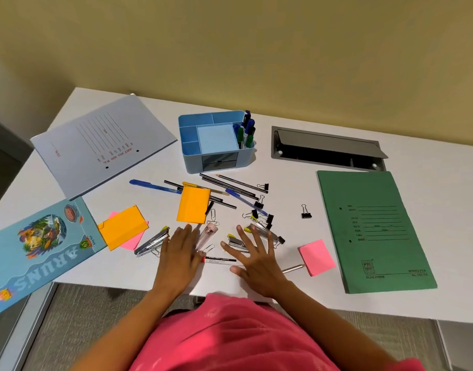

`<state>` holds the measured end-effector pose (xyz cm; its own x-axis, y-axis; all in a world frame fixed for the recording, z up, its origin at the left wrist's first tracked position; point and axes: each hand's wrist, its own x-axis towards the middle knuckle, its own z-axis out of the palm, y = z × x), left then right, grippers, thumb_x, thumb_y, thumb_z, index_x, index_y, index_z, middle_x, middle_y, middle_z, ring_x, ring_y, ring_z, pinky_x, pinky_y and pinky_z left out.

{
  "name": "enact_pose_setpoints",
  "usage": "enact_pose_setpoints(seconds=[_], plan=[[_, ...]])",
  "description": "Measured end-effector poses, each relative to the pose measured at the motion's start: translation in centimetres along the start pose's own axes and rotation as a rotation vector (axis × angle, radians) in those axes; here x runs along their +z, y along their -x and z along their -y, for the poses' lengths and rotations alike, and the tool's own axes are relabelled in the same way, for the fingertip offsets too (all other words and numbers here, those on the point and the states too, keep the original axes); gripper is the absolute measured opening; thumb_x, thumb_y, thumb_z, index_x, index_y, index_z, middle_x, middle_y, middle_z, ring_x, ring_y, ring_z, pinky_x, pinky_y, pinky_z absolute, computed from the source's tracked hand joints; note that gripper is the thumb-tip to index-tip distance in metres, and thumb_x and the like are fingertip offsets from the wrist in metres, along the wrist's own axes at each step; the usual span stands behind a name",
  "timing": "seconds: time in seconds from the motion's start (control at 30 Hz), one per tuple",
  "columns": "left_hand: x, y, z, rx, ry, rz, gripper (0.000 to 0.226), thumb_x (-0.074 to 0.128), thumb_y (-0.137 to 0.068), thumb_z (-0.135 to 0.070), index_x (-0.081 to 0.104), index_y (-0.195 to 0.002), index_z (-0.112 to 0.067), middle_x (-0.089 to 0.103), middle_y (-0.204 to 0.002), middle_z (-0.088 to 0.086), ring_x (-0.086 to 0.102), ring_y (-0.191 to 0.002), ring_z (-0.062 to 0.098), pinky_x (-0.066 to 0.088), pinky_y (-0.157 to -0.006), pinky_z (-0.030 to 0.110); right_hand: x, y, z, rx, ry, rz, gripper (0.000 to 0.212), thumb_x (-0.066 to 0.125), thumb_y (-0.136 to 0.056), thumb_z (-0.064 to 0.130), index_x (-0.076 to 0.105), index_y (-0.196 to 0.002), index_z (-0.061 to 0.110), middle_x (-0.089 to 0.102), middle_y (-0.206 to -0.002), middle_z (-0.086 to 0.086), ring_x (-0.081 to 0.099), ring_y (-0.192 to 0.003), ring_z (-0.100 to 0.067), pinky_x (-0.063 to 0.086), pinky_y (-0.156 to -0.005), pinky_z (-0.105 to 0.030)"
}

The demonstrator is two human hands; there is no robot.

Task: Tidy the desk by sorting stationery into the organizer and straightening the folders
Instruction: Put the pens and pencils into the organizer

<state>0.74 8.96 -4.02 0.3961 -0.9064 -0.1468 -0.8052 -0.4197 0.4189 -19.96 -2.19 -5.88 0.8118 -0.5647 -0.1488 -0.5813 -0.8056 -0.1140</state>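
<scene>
Desk: a white top point(283, 199) is set against a yellow-beige wall point(256, 49); a grey cable hatch point(326, 148) is let into its rear right.
Floor: grey carpet point(96, 303) is seen below the near edge.
Organizer: the blue organizer point(216, 140) is stood centre rear.
Folders: a grey folder point(104, 143) is laid skewed at rear left, a green folder point(374, 231) at right.
Stationery: pencils point(228, 185) and binder clips point(306, 212) are scattered between organizer and hands.
Left hand point(179, 253): laid flat, fingers straight.
Right hand point(256, 255): spread wide, fingers over a stapler point(235, 241).

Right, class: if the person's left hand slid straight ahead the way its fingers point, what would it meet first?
Most likely the middle orange sticky-note pad, lying just beyond the fingertips of the left hand, though depth is hard to judge from this one view.
</scene>
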Motion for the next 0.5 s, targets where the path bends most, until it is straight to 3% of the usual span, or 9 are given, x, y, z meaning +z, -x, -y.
enact_pose_setpoints(seconds=[0.1,0.17,0.33,0.4,0.5], plan=[[0.5,0.6,-0.7,-0.022,-0.031,0.013,0.059,0.039,-0.087,-0.033,0.041,-0.143,-0.017,0.035,-0.152,0.007,0.024,-0.145,0.028,0.015,-0.118,0.047,-0.1,-0.1,-0.6,0.028,0.026,-0.026,0.053,0.033,-0.096,0.054,0.017,-0.146,0.048,0.021,-0.158,-0.006,0.018,-0.144,-0.037,0.018,-0.106,-0.071],[0.4,1.2,-0.9,-0.042,-0.052,-0.017,0.057,0.039,-0.087,-0.030,0.042,-0.142,-0.016,0.036,-0.152,0.008,0.024,-0.144,0.030,0.017,-0.117,0.049,-0.1,-0.1,-1.2,0.059,0.036,-0.019,0.053,0.030,-0.097,0.051,0.013,-0.146,0.048,0.018,-0.159,-0.003,0.017,-0.145,-0.034,0.019,-0.106,-0.071],[-0.1,2.3,-1.5,-0.111,-0.083,-0.083,0.053,0.041,-0.087,-0.021,0.046,-0.138,-0.009,0.040,-0.148,0.014,0.028,-0.142,0.034,0.024,-0.113,0.055,-0.5,-0.6,-2.6,0.139,0.030,0.051,0.053,0.021,-0.098,0.052,-0.005,-0.144,0.052,-0.002,-0.161,0.003,-0.004,-0.147,-0.031,-0.004,-0.109,-0.068],[-0.1,2.9,-1.7,-0.128,-0.105,-0.136,0.049,0.050,-0.086,-0.013,0.049,-0.135,-0.006,0.043,-0.145,0.018,0.033,-0.139,0.037,0.030,-0.109,0.058,-0.7,-0.5,-2.7,0.144,0.023,0.046,0.054,0.020,-0.098,0.052,-0.010,-0.143,0.052,-0.006,-0.160,0.003,-0.008,-0.147,-0.029,-0.007,-0.109,-0.065],[0.1,3.7,-1.9,-0.218,-0.083,-0.156,0.054,0.057,-0.085,-0.007,0.045,-0.138,-0.006,0.039,-0.148,0.017,0.030,-0.141,0.037,0.026,-0.111,0.059,-1.6,-0.8,-2.0,0.077,-0.036,-0.042,0.056,0.041,-0.098,0.041,0.017,-0.148,0.039,0.023,-0.158,-0.002,0.017,-0.146,-0.028,0.013,-0.113,-0.059]])
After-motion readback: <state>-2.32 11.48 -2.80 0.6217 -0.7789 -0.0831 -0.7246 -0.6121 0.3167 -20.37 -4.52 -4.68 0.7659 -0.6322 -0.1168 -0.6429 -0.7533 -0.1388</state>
